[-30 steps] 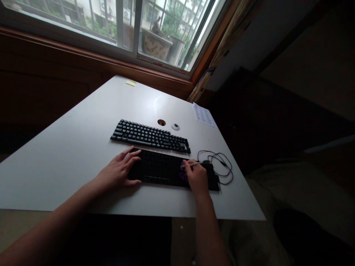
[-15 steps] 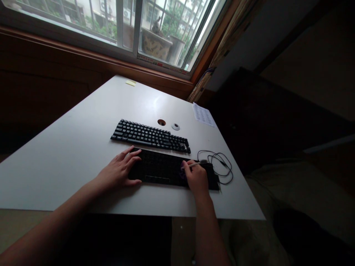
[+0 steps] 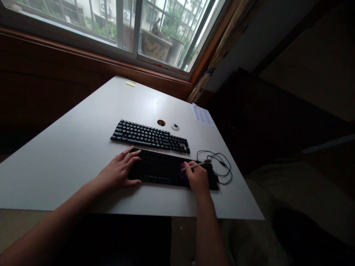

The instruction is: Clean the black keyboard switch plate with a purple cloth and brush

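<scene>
Ideally, the left hand [image 3: 118, 171], fingers spread over the left end of the base [image 3: 159, 168], should brace it flat on the near worktop [image 3: 69, 155], and the right hand [image 3: 198, 178], fingers closed around brush [image 3: 198, 164] and cloth [image 3: 182, 173], work gently, clear of the cable [image 3: 222, 163].

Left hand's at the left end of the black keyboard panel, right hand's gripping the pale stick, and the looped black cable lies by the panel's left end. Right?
Not quite: the head view shows the looped black cable by the panel's right end. The left hand and the right hand with its pale stick are as you said.
</scene>
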{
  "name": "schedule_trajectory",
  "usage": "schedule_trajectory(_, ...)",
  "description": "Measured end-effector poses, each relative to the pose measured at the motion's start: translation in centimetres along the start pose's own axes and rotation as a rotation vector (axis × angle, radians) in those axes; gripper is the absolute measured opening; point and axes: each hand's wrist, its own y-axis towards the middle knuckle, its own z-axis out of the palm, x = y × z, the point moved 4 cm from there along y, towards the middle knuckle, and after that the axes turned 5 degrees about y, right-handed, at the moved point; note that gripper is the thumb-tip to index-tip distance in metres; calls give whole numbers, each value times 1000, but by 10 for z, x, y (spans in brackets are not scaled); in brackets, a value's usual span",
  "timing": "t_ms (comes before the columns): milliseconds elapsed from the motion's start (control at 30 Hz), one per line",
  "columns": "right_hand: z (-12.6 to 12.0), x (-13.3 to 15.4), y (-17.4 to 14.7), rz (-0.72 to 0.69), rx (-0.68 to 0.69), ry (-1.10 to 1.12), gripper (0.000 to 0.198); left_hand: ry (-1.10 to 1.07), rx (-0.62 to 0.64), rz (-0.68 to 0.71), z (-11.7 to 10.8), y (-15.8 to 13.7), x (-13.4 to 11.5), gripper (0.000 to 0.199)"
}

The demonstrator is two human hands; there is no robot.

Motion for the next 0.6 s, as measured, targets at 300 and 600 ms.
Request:
schedule_trajectory(300, 10, -10, -1, 86, 91, 343, 37, 19, 9, 1, 1, 0, 1, 73)
schedule_trajectory(600, 7, -3, -6, -61, 35, 152, 35, -4, 8, -1, 0, 1, 0, 73)
